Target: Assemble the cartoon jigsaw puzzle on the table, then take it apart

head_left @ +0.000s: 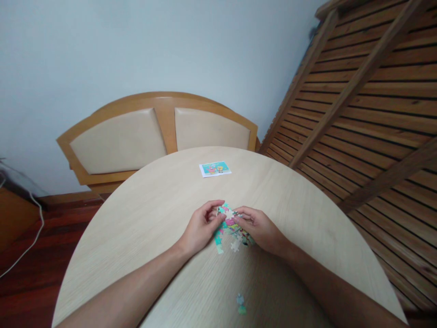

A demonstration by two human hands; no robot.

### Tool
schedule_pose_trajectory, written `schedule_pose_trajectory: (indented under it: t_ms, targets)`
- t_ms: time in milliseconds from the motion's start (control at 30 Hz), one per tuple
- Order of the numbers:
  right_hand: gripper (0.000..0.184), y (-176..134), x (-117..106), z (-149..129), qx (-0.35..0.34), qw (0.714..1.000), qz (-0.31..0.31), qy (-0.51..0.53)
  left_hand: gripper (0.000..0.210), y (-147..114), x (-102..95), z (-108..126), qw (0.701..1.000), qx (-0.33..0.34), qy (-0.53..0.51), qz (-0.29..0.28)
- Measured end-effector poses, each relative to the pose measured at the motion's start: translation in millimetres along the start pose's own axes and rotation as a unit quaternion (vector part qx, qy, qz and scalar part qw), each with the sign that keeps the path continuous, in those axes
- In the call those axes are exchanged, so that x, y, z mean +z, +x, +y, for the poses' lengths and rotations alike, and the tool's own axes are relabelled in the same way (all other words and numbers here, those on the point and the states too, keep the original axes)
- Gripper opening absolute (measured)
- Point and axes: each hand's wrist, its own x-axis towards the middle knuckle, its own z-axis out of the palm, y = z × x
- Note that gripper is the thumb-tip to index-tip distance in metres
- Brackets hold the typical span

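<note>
Colourful jigsaw puzzle pieces lie in a loose heap at the middle of the round table, in teal, pink and yellow, with some pale backs showing. My left hand is closed at the heap's left side, thumb and fingers pinching puzzle pieces. From the right, my right hand pinches pieces at the same cluster, its thumb and forefinger close together. A pale puzzle piece shows between the two hands. Which pieces each hand grips is partly hidden by the fingers.
A small picture card with two cartoon figures lies farther back. Two loose puzzle pieces rest near the front. Behind the table stands a cushioned wooden headboard; wooden slats lean at the right. A white cable hangs at left.
</note>
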Motion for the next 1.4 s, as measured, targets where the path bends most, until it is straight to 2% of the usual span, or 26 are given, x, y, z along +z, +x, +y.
schedule_pose_trajectory:
  t_ms: [167,300,433,533,633,700,800,867,900,1033,1133,1300,1400]
  targets:
    - [0.034,0.9,4.6,2.1,0.003,1.0,0.022,-0.01,0.05,-0.2,1.3,-1.6,1.0,-0.004,0.029,-0.002]
    - [0.029,1.4,4.3,3.2,0.009,0.999,0.025,-0.021,0.038,0.7,-0.4,-3.9,0.999,-0.013,0.043,0.0]
    - [0.029,2.5,-3.7,5.0,-0.004,0.996,0.031,-0.078,0.033,3.2,-6.6,-5.4,0.997,-0.008,0.071,0.016]
    - [0.037,2.4,-12.6,5.4,-0.052,0.984,0.054,-0.161,0.031,6.8,-11.7,-5.9,0.997,-0.008,0.071,0.034]
    - [0.043,0.2,-21.9,3.5,-0.088,0.954,0.071,-0.276,0.029,11.0,-16.1,-5.8,0.996,-0.005,0.075,0.05]
    - [0.046,-2.6,-27.0,0.9,-0.081,0.935,0.061,-0.339,0.028,13.4,-19.5,-5.8,0.995,-0.005,0.092,0.05]
    - [0.076,-7.4,-31.5,-2.6,-0.038,0.918,0.005,-0.395,0.026,16.2,-27.1,-6.3,0.989,-0.006,0.142,0.035]
    - [0.085,-9.7,-32.3,-3.4,-0.026,0.912,-0.021,-0.408,0.023,17.5,-33.9,-7.2,0.976,0.01,0.217,0.017]
    - [0.079,-10.2,-32.2,-3.3,-0.029,0.912,-0.024,-0.408,0.022,17.9,-37.6,-7.5,0.965,0.021,0.262,0.009]
    - [0.035,-9.0,-31.3,-2.4,-0.05,0.919,-0.026,-0.39,0.023,17.0,-48.4,-5.6,0.915,0.058,0.4,-0.002]
    - [0.019,-6.7,-31.5,-5.1,-0.059,0.917,-0.041,-0.392,0.029,12.1,-47.9,4.3,0.887,0.087,0.454,-0.008]
    - [0.024,-5.5,-34.3,-12.4,-0.074,0.918,-0.049,-0.386,0.034,-1.9,-35.4,28.0,0.857,0.112,0.486,-0.129]
    - [0.031,-10.3,-41.0,-16.6,-0.066,0.917,-0.044,-0.391,0.04,-6.4,-31.6,30.9,0.854,0.105,0.481,-0.168]
